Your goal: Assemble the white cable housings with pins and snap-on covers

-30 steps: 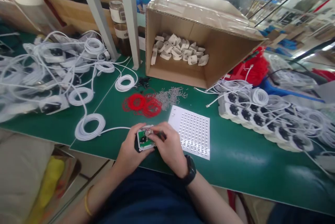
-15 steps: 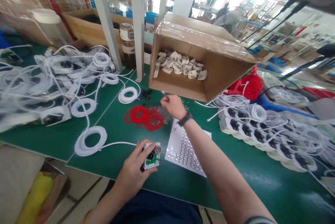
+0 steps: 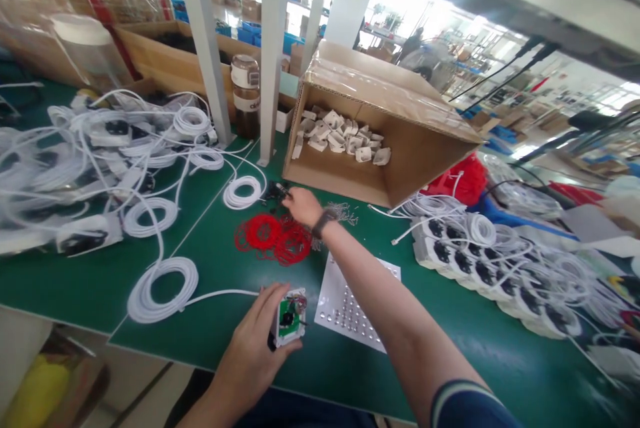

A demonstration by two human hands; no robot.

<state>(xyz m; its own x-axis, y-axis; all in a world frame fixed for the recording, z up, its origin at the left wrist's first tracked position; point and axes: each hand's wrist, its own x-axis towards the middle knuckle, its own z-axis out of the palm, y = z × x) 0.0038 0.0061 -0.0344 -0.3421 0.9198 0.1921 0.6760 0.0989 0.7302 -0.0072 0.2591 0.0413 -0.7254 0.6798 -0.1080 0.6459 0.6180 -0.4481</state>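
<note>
The left hand [image 3: 257, 338] is curled round a small white case [image 3: 291, 343], holding it near the front edge of the green surface [image 3: 325, 371]. The right hand [image 3: 303, 207] reaches out with fingertips drawn together at the small black parts [image 3: 271, 192]; whether they grip anything I cannot tell. The case looks part-finished: a green board [image 3: 283, 308] sits in it and a white cable [image 3: 220, 293] leads to it, but its face is uncovered. Beyond lie red rings [image 3: 263, 231], loose screws [image 3: 345, 213] and white shells [image 3: 335, 138] in a cardboard box [image 3: 340, 178]. Half a second ago the right hand was over the screws; now it is farther left, and more of them show. The case remains open in the left hand.
</note>
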